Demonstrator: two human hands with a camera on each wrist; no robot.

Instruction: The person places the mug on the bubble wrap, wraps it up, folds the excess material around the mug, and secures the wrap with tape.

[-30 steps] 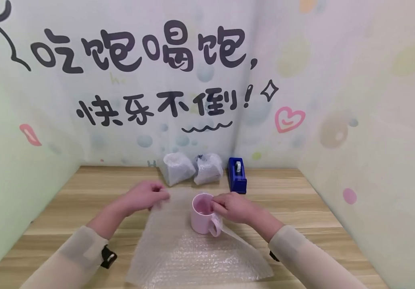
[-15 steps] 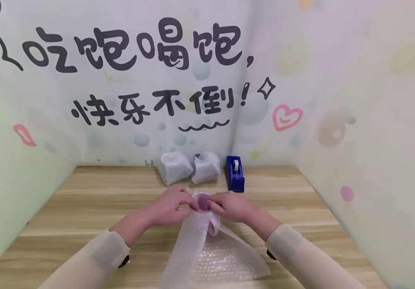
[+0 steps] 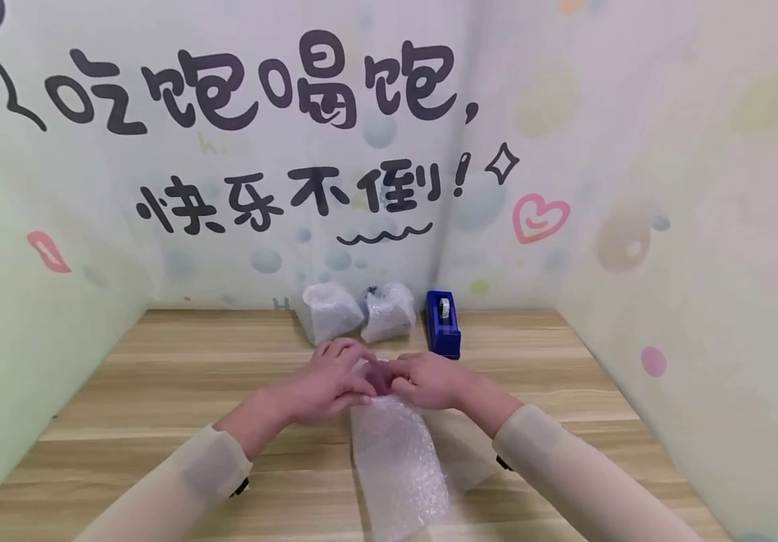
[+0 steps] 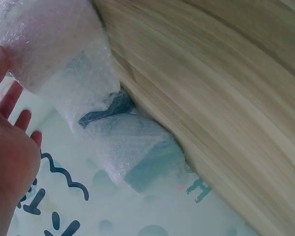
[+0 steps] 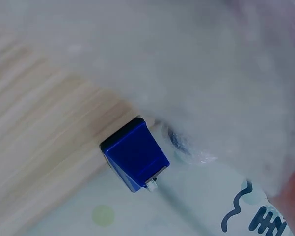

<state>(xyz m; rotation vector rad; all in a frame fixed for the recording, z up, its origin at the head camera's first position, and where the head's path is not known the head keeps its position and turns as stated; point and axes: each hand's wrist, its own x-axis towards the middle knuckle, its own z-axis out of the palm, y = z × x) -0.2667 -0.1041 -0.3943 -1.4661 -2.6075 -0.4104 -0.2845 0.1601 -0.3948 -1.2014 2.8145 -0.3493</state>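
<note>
A pink mug (image 3: 379, 378) stands in the middle of the table, bubble wrap (image 3: 395, 459) round its near side. Only its mouth and inside show in the head view; its handle is hidden. At the mug's left rim, my left hand (image 3: 331, 382) holds the wrap with thumb and forefinger. The left wrist view shows that hand's other fingers (image 4: 23, 118) stretched out beside the wrap. My right hand (image 3: 429, 379) grips the wrap at the right rim, its fingertips at the mug's mouth. Blurred wrap (image 5: 186, 64) covers much of the right wrist view.
Two bubble-wrapped bundles (image 3: 331, 310) (image 3: 389, 310) stand at the back of the wooden table (image 3: 192, 361). A blue tape dispenser (image 3: 443, 324) is to their right. A printed wall (image 3: 260, 263) rises behind, with side walls left and right.
My left hand has come right to the mug, carrying the left part of the bubble wrap over its front and handle. The right hand has stayed at the rim.
</note>
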